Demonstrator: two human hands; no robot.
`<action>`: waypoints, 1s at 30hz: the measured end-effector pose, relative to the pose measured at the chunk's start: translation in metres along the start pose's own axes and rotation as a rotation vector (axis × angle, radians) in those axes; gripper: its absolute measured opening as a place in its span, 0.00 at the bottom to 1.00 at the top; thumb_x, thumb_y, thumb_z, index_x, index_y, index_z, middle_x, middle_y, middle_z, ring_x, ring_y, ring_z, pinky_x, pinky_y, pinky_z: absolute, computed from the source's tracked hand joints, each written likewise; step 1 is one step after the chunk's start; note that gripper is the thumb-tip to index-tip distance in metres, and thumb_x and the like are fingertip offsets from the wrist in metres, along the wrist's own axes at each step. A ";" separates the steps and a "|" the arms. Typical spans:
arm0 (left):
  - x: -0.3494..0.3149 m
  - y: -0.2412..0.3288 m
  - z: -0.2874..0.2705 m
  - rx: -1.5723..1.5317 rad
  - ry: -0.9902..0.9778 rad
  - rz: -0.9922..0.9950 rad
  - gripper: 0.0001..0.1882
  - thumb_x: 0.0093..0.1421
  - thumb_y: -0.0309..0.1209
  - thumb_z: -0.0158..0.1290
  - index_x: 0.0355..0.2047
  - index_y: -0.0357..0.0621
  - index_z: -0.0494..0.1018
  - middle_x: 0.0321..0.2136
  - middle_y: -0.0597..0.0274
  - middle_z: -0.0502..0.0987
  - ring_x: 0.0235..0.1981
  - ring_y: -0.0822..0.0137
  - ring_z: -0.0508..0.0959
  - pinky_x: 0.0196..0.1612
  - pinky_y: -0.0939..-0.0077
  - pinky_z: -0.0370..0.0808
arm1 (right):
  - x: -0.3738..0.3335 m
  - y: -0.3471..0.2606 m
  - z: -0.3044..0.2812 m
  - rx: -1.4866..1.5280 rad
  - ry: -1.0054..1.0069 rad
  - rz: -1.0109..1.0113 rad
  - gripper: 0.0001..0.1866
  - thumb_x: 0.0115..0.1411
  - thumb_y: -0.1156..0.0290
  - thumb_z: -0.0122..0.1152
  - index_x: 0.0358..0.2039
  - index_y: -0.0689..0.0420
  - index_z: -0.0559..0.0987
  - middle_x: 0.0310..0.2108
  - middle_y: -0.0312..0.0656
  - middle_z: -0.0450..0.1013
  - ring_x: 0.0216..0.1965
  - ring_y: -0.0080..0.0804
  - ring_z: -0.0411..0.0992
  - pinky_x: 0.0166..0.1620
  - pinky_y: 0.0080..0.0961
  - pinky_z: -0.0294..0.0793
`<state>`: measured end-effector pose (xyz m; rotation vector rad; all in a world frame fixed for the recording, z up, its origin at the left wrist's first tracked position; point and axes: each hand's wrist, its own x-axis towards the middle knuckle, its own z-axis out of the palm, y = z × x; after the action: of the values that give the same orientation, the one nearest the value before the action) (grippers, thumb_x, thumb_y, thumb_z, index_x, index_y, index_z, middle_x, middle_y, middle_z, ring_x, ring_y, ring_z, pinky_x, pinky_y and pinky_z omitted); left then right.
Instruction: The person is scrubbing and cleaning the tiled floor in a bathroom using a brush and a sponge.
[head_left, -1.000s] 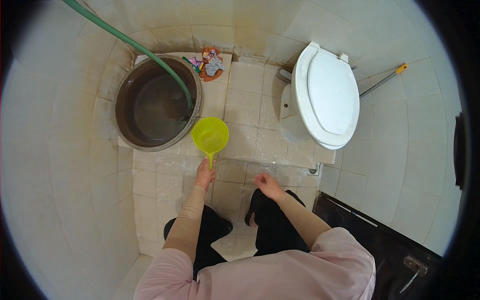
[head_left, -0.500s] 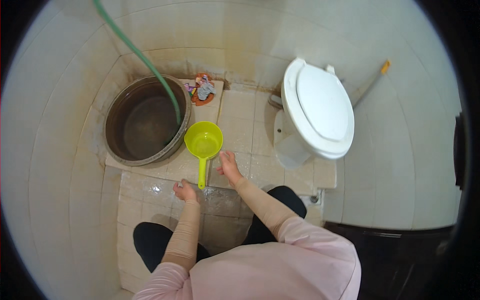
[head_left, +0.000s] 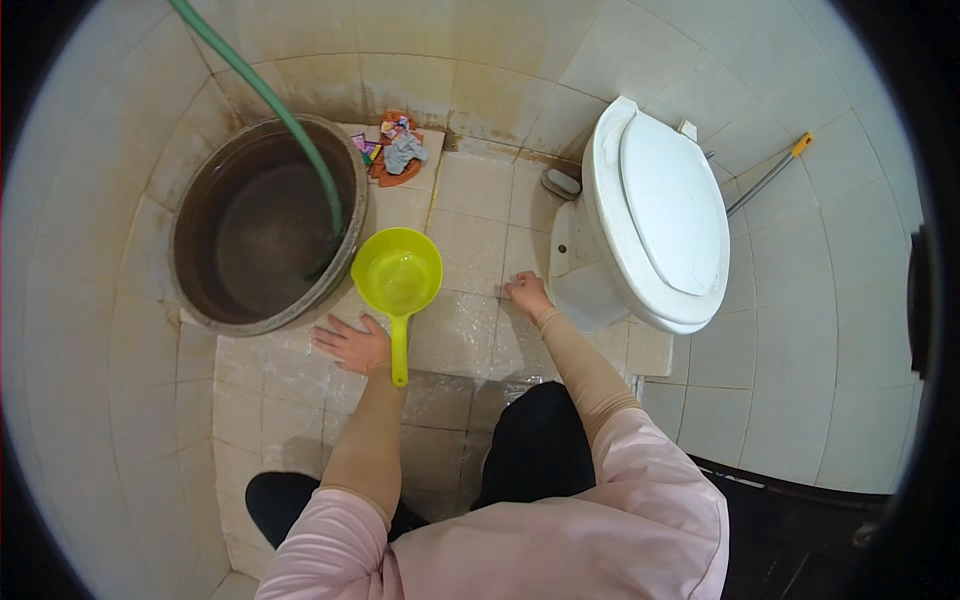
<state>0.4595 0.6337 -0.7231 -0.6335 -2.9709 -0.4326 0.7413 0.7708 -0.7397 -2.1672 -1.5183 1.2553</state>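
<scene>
A lime-green plastic dipper (head_left: 398, 275) sits on the tiled step, its handle pointing toward me and a little clear water visible in its bowl. Just left of that handle is my left hand (head_left: 352, 343), fingers spread over the wet tiles. The handle lies close against my wrist; whether they touch I cannot tell. My right hand (head_left: 528, 295) is over the tiles by the toilet's foot, its fingers loosely bent and slightly apart, with no object visible in it. A large dark round tub (head_left: 180, 260) stands beyond my left hand, with a green hose (head_left: 290, 120) hanging into it.
On the right stands a white toilet (head_left: 668, 200) with its lid down. A grey brush-like block (head_left: 561, 183) lies behind its base. Crumpled wrappers and a grey cloth (head_left: 404, 153) rest beside the tub. An orange-tipped stick (head_left: 785, 165) leans by the wall. The floor tiles (head_left: 455, 330) are wet.
My hands have moved apart: the left went forward and left with its fingers spreading, the right went right toward the toilet base. The dipper stays on the step; the view has shifted slightly.
</scene>
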 end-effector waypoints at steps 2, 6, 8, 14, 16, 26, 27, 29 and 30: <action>0.002 -0.001 0.006 0.035 -0.024 0.008 0.35 0.61 0.52 0.42 0.65 0.50 0.54 0.69 0.46 0.42 0.69 0.47 0.43 0.56 0.38 0.59 | 0.025 -0.014 -0.012 -0.144 0.044 -0.077 0.33 0.52 0.59 0.65 0.54 0.63 0.67 0.51 0.55 0.65 0.55 0.49 0.64 0.57 0.39 0.65; 0.008 -0.007 0.015 0.010 0.086 0.094 0.36 0.61 0.54 0.42 0.65 0.48 0.53 0.68 0.46 0.43 0.69 0.45 0.44 0.58 0.39 0.59 | 0.090 -0.042 -0.031 -0.333 0.273 -0.029 0.37 0.50 0.58 0.64 0.58 0.61 0.64 0.59 0.57 0.57 0.62 0.55 0.54 0.62 0.43 0.58; 0.008 -0.007 0.018 -0.050 0.118 0.158 0.37 0.61 0.54 0.42 0.65 0.47 0.53 0.68 0.45 0.43 0.68 0.43 0.44 0.60 0.42 0.58 | 0.129 -0.052 -0.041 -0.344 0.339 -0.013 0.38 0.50 0.58 0.64 0.58 0.61 0.63 0.59 0.56 0.56 0.62 0.56 0.52 0.64 0.43 0.54; 0.008 -0.010 0.022 0.038 0.012 0.142 0.41 0.59 0.58 0.43 0.64 0.43 0.52 0.67 0.41 0.43 0.68 0.40 0.43 0.63 0.45 0.55 | 0.231 -0.046 -0.068 -0.676 0.704 -0.216 0.40 0.47 0.63 0.64 0.59 0.63 0.61 0.59 0.54 0.58 0.61 0.54 0.55 0.64 0.44 0.54; 0.010 -0.011 0.023 0.033 0.035 0.168 0.43 0.59 0.60 0.43 0.64 0.43 0.52 0.67 0.40 0.44 0.68 0.40 0.43 0.62 0.44 0.55 | 0.262 -0.043 -0.081 -0.760 0.736 -0.217 0.40 0.46 0.63 0.64 0.59 0.62 0.61 0.59 0.54 0.59 0.60 0.52 0.58 0.62 0.43 0.57; 0.009 -0.008 0.017 -0.034 -0.033 0.173 0.47 0.54 0.62 0.48 0.64 0.43 0.52 0.67 0.40 0.44 0.67 0.38 0.43 0.62 0.43 0.55 | 0.278 -0.077 -0.055 -0.439 0.472 -0.062 0.33 0.53 0.59 0.64 0.56 0.59 0.65 0.55 0.53 0.64 0.54 0.57 0.65 0.55 0.47 0.66; 0.009 -0.007 0.016 -0.048 -0.033 0.168 0.47 0.54 0.61 0.49 0.64 0.43 0.53 0.67 0.40 0.44 0.67 0.38 0.43 0.62 0.43 0.55 | 0.272 -0.089 -0.044 -0.246 0.456 -0.067 0.31 0.55 0.60 0.63 0.56 0.59 0.65 0.54 0.55 0.65 0.53 0.59 0.66 0.53 0.47 0.68; 0.009 -0.006 0.016 -0.066 -0.027 0.172 0.47 0.53 0.61 0.50 0.64 0.44 0.53 0.67 0.40 0.45 0.67 0.39 0.43 0.62 0.44 0.55 | 0.257 -0.111 0.008 -0.309 0.628 -0.270 0.29 0.56 0.61 0.62 0.55 0.58 0.66 0.53 0.57 0.65 0.51 0.58 0.67 0.50 0.44 0.70; 0.010 -0.006 0.016 -0.041 -0.023 0.174 0.47 0.53 0.60 0.51 0.64 0.44 0.53 0.66 0.40 0.45 0.67 0.39 0.43 0.62 0.44 0.55 | 0.252 -0.124 0.032 -0.348 0.649 -0.391 0.28 0.55 0.62 0.62 0.55 0.55 0.68 0.52 0.57 0.65 0.51 0.56 0.67 0.50 0.44 0.71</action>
<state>0.4479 0.6373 -0.7388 -0.8980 -2.9025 -0.4751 0.6612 1.0314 -0.8160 -2.0148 -1.8000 0.1399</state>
